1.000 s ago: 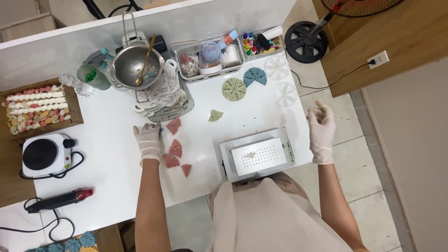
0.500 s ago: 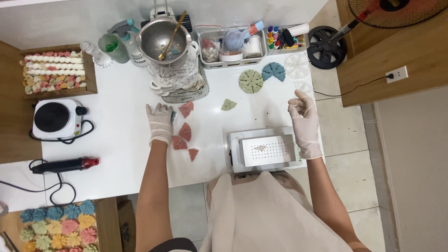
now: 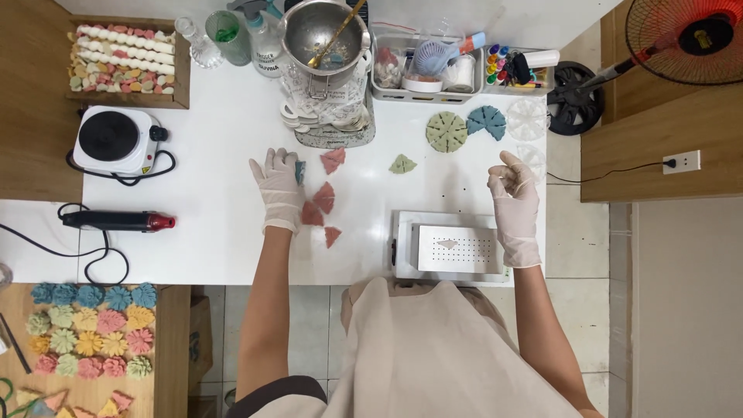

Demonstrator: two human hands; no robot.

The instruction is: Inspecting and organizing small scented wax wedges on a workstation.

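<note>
I am looking straight down at a white desk [image 3: 217,232] from above my own two gloved hands. My left hand [image 3: 279,186] is lying flat, fingers together, and seems to be pinching a small teal piece [image 3: 299,171] at its fingertips, though the piece is too small for me to be sure of the grip. Just beside that hand, to its right, four pink wedge-shaped pieces [image 3: 323,197] are lying in a loose column on the desk; the lower ones are nearly touching the hand's edge. A pale green wedge [image 3: 402,164] is sitting apart, between my two hands.

My right hand [image 3: 514,201] is hovering well away from the pink wedges, fingers curled with thumb and forefinger close together; I cannot tell whether anything is between them. It is hanging just above the right end of a white box with a perforated metal plate [image 3: 453,249], on which one pale wedge is resting.

Further back, a metal pot [image 3: 325,37] with a spoon is standing on stacked moulds, whose shapes are hard to make out. The fan [image 3: 685,39] at upper right is being cut off by the frame.
</note>
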